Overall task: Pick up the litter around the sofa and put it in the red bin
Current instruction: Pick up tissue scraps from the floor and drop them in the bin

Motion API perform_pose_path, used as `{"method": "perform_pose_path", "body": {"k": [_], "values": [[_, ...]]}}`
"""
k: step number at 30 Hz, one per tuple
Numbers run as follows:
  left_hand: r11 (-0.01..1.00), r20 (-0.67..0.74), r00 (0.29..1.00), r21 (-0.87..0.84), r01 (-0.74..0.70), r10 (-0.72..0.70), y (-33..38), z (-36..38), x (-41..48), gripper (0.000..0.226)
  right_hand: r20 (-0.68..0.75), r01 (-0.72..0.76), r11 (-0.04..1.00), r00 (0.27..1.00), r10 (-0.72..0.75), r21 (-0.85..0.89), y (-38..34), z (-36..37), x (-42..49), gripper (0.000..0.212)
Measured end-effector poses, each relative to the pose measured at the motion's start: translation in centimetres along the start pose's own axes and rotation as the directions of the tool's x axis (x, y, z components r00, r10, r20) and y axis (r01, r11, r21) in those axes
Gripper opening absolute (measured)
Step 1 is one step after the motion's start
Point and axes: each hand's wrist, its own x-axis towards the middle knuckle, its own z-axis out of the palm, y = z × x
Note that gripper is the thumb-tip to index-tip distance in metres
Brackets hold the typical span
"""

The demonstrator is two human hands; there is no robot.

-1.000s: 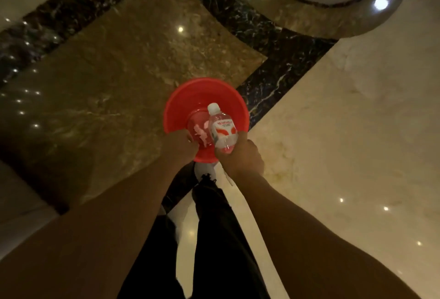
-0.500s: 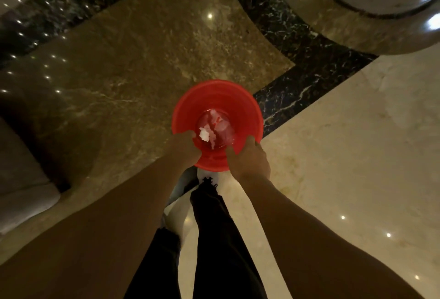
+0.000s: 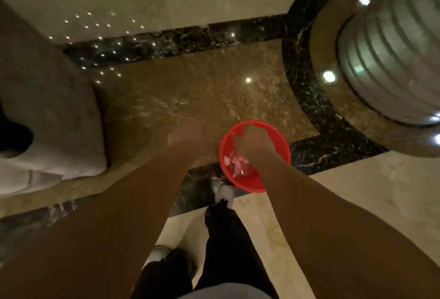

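Observation:
The red bin hangs above the marble floor just ahead of my feet. My right hand reaches across its mouth and grips the far rim, carrying it. Inside at the bottom lie a clear plastic bottle with a red label and scraps of pale paper. My left hand is off the bin, to its left over the brown floor; it is motion-blurred, fingers stretched forward, with nothing in it. The pale sofa fills the left side.
A wide ribbed white column on a round brown base stands at the right. The glossy floor has brown, cream and black marble bands. My black trousers and white shoes are below the bin.
The bottle dropped from my right hand into the bin. My left hand let go of the rim and swung left; my right hand shifted to the far rim. The view turned towards the sofa.

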Motion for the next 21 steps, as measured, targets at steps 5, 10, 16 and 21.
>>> {"method": "perform_pose_path", "body": {"k": [5, 10, 16, 21], "values": [[0.998, -0.205, 0.977, -0.02, 0.058, -0.061, -12.9, -3.8, -8.3, 0.025, -0.047, 0.213, 0.967, 0.974, -0.221, -0.138, -13.1, 4.3, -9.1, 0.034], [0.968, -0.296, 0.924, -0.13, 0.213, -0.243, -28.7, -6.4, -17.3, 0.027, -0.107, 0.494, 0.853, 0.851, -0.514, -0.169, -25.9, 9.7, -17.5, 0.053], [0.84, -0.316, 0.779, -0.238, 0.488, -0.542, -44.2, -6.2, -27.1, 0.039, 0.039, 0.723, 0.641, 0.671, -0.741, -0.259, -39.4, 17.2, -24.8, 0.04], [0.689, -0.269, 0.637, -0.345, 0.637, -0.723, -56.8, -3.8, -33.9, 0.036, 0.224, 0.882, 0.39, 0.449, -0.865, -0.263, -50.5, 27.2, -31.1, 0.046]]}}
